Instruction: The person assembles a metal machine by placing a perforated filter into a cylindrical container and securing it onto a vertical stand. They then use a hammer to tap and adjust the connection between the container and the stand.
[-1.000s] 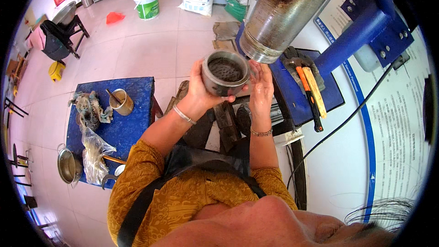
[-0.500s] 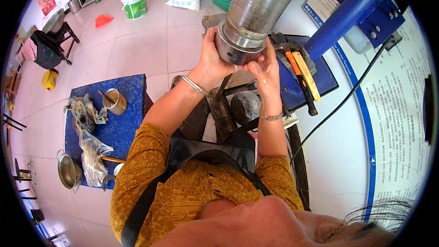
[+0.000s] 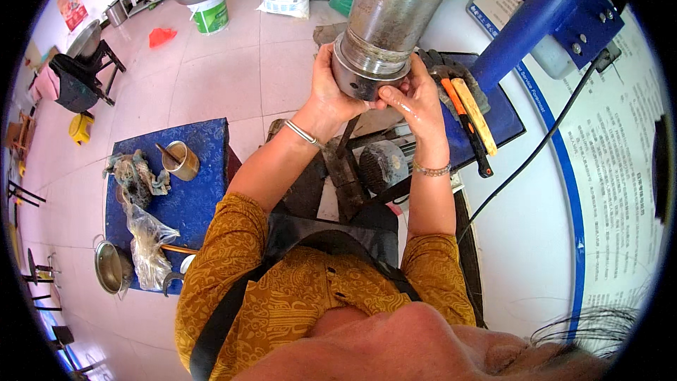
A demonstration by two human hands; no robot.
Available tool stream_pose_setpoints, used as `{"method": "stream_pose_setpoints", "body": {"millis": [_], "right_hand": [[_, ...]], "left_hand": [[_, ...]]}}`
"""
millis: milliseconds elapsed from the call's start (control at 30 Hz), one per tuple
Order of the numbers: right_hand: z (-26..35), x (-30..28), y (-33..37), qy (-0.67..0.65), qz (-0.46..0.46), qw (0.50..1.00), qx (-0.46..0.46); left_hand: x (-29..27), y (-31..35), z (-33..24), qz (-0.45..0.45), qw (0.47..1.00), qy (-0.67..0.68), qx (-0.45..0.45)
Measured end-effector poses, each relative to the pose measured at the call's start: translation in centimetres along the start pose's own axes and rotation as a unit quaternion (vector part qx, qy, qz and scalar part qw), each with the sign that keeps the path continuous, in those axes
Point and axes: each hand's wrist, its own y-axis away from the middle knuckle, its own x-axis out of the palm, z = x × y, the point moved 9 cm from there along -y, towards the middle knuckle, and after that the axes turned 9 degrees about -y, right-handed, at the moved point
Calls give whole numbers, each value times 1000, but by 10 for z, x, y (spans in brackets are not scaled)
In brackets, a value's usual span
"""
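A thick metal cylinder slants down from the top, with bright screw threads showing near its lower end. Around that end sits a metal ring cap with a small dark hole in its side. My left hand wraps the cap's left side and underside. On its right side, my right hand grips it with the thumb bent across the front, and the skin there looks wet. Both hands nearly meet below the cap. The cap's bottom face is hidden from view.
To the right, a blue ledge carries an orange-and-black handled tool, a yellowish bar and dark gloves. A black cable hangs beside it. At left, a blue-covered table holds a jar, a rag and a plastic bag.
My right hand has shifted slightly right and down around the cap, its thumb now lying across the front. The left hand keeps its hold. The whole view has moved slightly.
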Motion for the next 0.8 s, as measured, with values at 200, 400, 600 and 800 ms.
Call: {"method": "stream_pose_setpoints", "body": {"millis": [200,400,600,800], "right_hand": [[3,-1,-3,-4,4,1000,-6],[18,8,-3,19,10,999,-26],[14,6,1,72,-25,995,-67],[14,7,8,111,-86,987,-81]], "left_hand": [[1,4,3,-61,996,25,-53],[-2,1,-3,-11,999,18,-38],[-1,0,-3,65,996,18,-58],[-19,-4,-2,-82,994,-4,-76]]}}
